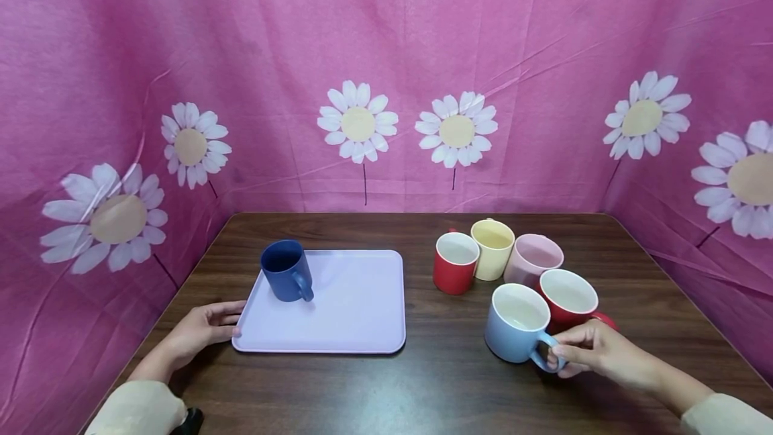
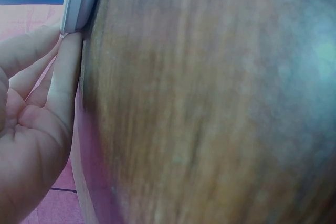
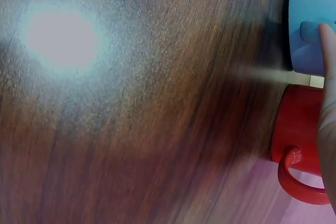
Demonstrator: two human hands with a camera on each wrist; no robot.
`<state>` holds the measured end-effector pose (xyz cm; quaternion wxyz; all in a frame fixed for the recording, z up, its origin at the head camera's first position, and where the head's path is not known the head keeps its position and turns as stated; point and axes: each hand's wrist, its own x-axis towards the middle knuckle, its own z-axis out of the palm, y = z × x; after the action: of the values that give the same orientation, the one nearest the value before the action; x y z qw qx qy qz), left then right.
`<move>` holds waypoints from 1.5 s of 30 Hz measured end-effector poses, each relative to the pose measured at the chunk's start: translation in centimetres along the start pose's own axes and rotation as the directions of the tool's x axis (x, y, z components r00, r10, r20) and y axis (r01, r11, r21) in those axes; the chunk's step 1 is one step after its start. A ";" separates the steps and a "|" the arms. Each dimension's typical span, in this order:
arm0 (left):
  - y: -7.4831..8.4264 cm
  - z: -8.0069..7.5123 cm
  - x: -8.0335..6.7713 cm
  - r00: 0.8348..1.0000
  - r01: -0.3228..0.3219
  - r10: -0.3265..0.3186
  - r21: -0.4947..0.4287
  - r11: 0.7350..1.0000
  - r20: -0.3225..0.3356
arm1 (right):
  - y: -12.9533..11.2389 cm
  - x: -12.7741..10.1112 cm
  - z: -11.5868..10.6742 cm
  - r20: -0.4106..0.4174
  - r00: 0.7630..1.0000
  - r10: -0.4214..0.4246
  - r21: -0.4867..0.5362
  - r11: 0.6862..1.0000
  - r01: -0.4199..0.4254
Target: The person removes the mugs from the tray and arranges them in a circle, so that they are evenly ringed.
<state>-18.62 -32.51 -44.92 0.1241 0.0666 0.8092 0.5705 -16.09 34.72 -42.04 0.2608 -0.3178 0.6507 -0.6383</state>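
A light blue mug (image 1: 513, 327) with a white inside is at the front of the mug group, its handle pinched between the thumb and fingers of my right hand (image 1: 598, 354). Whether its base touches the table, I cannot tell. Just behind it stands a red mug (image 1: 564, 317), its handle (image 3: 302, 184) showing in the right wrist view. At the left, a lilac tray (image 1: 356, 307) carries one dark blue mug (image 1: 286, 274), upright near its back left corner. My left hand (image 1: 199, 331) touches the tray's left edge with fairly straight fingers (image 2: 65, 72).
Behind the light blue mug stand another red mug (image 1: 453, 270), a yellow mug (image 1: 495, 254) and a pink mug (image 1: 531, 257), close together. The brown wooden table (image 1: 386, 388) meets a pink cloth (image 1: 272, 86) with daisies at its back and sides.
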 end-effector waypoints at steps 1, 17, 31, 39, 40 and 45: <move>0.0 0.0 0.0 1.000 -0.002 0.002 -0.001 1.000 0.001 | 0.0 0.0 -0.1 0.002 1.000 -0.004 0.006 1.000 0.004; 0.0 0.0 0.1 1.000 -0.011 0.011 0.003 1.000 -0.001 | 0.7 -0.4 -0.7 -0.008 1.000 -0.011 0.034 0.999 0.011; 0.3 0.2 0.0 1.000 0.013 -0.013 0.015 1.000 -0.014 | -0.1 -0.2 -1.2 0.030 0.995 0.099 0.087 0.991 -0.101; 0.3 0.1 -0.1 1.000 0.012 -0.012 0.011 1.000 -0.014 | -2.9 -0.5 -2.4 0.132 0.957 0.257 0.019 0.965 -0.262; 0.3 0.1 -0.1 1.000 0.011 -0.011 0.011 1.000 -0.014 | -3.2 -0.6 -2.5 0.136 0.953 0.269 0.011 0.962 -0.273; 0.3 0.2 -0.1 1.000 0.003 -0.003 0.009 1.000 -0.012 | -4.4 -0.8 -3.0 0.140 0.937 0.320 0.002 0.946 -0.324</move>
<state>-18.52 -32.27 -44.65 0.1198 0.0626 0.8124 0.5672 -17.42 37.39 -37.53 0.4100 -0.2472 0.6662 -0.5718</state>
